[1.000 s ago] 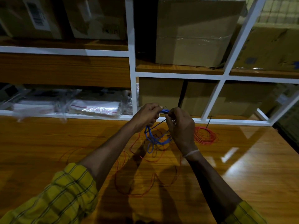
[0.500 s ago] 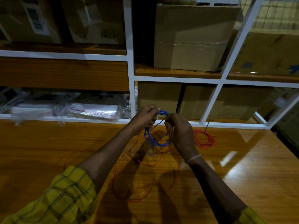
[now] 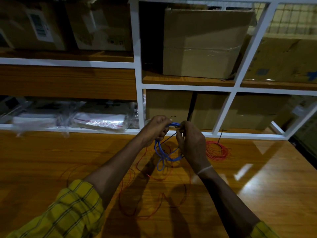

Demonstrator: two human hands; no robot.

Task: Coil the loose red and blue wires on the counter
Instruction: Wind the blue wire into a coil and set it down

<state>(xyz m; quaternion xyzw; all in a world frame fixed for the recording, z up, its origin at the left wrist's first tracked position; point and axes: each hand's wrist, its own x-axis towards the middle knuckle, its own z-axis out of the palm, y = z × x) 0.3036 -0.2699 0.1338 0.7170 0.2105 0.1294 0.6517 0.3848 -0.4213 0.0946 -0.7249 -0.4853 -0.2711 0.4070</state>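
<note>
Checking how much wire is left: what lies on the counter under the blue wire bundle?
Under the blue wire bundle, gripped by the left hand and right hand, loose red wire sprawls across the counter. The forearms and shadows cover parts of it.

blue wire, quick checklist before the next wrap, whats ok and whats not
1. Left hand grips the blue wire bundle at the top: ok.
2. Right hand pinches the wire beside it: ok.
3. Blue loops hang together with no stray end: not ok, one small loop droops below the rest.
4. Black tie crossing between the hands is fastened: cannot tell.
5. Coiled red wire lies on the counter, apart from the hands: ok.
6. Loose red wire is gathered: not ok, it sprawls under the arms.
</note>
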